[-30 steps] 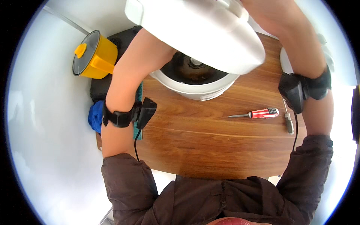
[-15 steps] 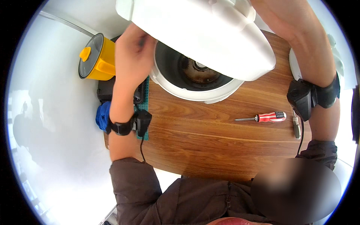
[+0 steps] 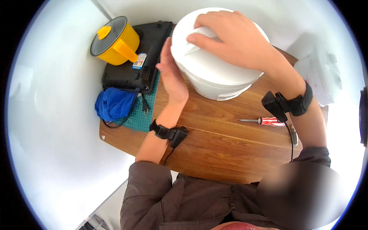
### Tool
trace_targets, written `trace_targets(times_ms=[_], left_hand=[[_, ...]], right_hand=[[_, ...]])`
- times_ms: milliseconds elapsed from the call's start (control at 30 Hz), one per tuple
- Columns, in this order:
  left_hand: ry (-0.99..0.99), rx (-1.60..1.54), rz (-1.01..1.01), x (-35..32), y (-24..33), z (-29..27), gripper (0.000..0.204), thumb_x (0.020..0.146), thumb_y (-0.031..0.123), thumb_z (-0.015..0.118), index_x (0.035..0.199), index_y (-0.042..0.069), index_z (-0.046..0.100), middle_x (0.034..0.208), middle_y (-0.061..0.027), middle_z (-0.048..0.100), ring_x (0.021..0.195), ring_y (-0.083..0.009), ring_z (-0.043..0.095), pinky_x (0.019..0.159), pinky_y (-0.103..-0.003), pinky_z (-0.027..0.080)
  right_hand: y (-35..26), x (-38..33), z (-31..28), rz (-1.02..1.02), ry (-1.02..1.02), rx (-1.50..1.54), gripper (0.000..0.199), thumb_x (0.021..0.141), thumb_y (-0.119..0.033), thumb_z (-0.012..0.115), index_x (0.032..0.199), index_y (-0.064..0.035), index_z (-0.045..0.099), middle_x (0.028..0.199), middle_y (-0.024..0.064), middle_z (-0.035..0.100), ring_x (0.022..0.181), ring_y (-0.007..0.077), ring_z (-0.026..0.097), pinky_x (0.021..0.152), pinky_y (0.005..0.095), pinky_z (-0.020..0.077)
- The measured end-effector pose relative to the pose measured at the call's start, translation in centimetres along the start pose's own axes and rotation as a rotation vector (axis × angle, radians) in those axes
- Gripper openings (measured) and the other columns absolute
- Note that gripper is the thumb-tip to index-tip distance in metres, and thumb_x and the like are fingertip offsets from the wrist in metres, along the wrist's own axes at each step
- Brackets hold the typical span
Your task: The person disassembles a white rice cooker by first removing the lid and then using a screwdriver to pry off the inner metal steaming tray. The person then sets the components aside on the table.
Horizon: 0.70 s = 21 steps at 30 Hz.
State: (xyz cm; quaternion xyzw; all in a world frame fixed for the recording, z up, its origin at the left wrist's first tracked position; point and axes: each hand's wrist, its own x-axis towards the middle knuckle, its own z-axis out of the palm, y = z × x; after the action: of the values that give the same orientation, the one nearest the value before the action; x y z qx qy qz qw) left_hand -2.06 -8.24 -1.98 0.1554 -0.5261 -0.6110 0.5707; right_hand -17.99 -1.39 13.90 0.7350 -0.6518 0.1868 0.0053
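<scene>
Along the far middle of the wood-grained table (image 3: 218,145) stands the white cooker (image 3: 214,90), its lid (image 3: 230,71) on top. To the left, a flat black appliance (image 3: 119,78) lies over a green mat (image 3: 134,122) and bears a yellow pot (image 3: 114,53). The pale object (image 3: 316,74) at right blends into the wall — perhaps a container. The right hand (image 3: 232,36) has its fingers curled round the lid's handle; the left hand (image 3: 172,76), fingers nearly straight and empty, is close along the cooker's left side. Nearer left sits a blue cloth (image 3: 115,103); right, a black cable (image 3: 290,138) crosses a red-and-white screwdriver (image 3: 268,121).
</scene>
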Motion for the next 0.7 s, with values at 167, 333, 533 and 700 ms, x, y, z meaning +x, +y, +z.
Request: trace_targets(times_ms=[167, 333, 533, 700], left_hand=[[-0.213, 0.109, 0.181, -1.6, -0.3, 0.7, 0.121, 0.089, 0.080, 0.053, 0.163, 0.000, 0.001, 0.166, -0.0193, 0.020, 0.150, -0.0301, 0.028, 0.123, -0.043, 0.025], [-0.199, 0.246, 0.211, -1.7, -1.3, -0.1, 0.133, 0.079, 0.088, 0.056, 0.161, -0.003, 0.005, 0.160, -0.0261, 0.023, 0.148, -0.0382, 0.030, 0.120, -0.049, 0.029], [-0.114, 0.637, 0.353, -3.5, -1.8, 0.1, 0.134, 0.082, 0.090, 0.047, 0.158, -0.010, -0.001, 0.159, -0.0365, 0.013, 0.149, -0.0491, 0.019, 0.120, -0.059, 0.020], [-0.090, 0.927, 0.409, -3.4, -3.0, 0.1, 0.131, 0.084, 0.063, 0.075, 0.158, -0.009, -0.006, 0.161, -0.0398, 0.003, 0.149, -0.0562, 0.013, 0.119, -0.064, 0.018]], right_hand=[[-0.5, -0.7, 0.8, -0.176, 0.135, -0.188, 0.044, 0.098, -0.044, 0.061, 0.117, -0.0055, 0.064, 0.113, 0.0161, 0.067, 0.102, 0.0393, 0.061, 0.094, 0.0469, 0.0468], [-0.5, -0.2, 0.7, -0.182, 0.054, -0.164, 0.044, 0.098, -0.044, 0.062, 0.117, -0.0040, 0.063, 0.112, 0.0165, 0.067, 0.102, 0.0394, 0.061, 0.092, 0.0470, 0.0476], [0.4, 1.1, 1.6, -0.121, 0.149, -0.159, 0.049, 0.098, -0.046, 0.062, 0.117, -0.0022, 0.065, 0.115, 0.0184, 0.069, 0.106, 0.0387, 0.063, 0.094, 0.0474, 0.0483], [1.0, 5.4, 3.1, 0.054, 0.205, -0.208, 0.060, 0.098, -0.056, 0.059, 0.119, -0.0004, 0.067, 0.113, 0.0206, 0.071, 0.105, 0.0394, 0.066, 0.091, 0.0473, 0.0512]])
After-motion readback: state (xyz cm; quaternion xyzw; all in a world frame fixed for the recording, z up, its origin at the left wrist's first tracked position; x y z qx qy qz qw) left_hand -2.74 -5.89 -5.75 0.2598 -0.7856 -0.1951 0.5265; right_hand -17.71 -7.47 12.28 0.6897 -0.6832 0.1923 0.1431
